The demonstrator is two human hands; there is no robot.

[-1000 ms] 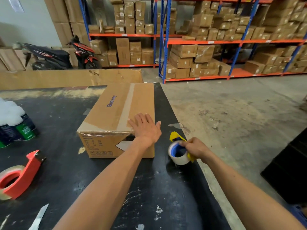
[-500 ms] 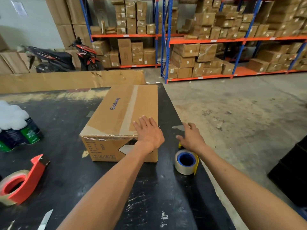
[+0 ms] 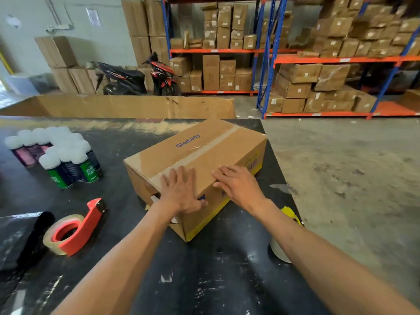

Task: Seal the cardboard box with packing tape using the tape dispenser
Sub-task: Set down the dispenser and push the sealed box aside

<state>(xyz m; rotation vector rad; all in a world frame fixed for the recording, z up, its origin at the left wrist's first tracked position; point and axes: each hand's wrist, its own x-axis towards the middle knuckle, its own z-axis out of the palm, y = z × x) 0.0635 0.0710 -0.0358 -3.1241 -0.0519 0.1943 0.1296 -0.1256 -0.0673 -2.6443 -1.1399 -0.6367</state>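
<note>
Head view | your left hand (image 3: 180, 193) lies flat, fingers spread, on the taped cardboard box (image 3: 204, 153) | your right hand (image 3: 238, 186) presses its near edge, gripping nothing | red tape dispenser (image 3: 75, 228) sits apart on the black table (image 3: 204, 276).

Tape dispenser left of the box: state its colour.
Red-orange, holding a roll of clear tape; the tape dispenser shows in the head view.

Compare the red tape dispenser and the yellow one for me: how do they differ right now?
The red tape dispenser lies in full view to the left of the box, clear of the left hand. The yellow tape dispenser sits near the table's right edge, mostly hidden under the right forearm. Both rest on the black table, each loaded with a roll, and neither is held.
</note>
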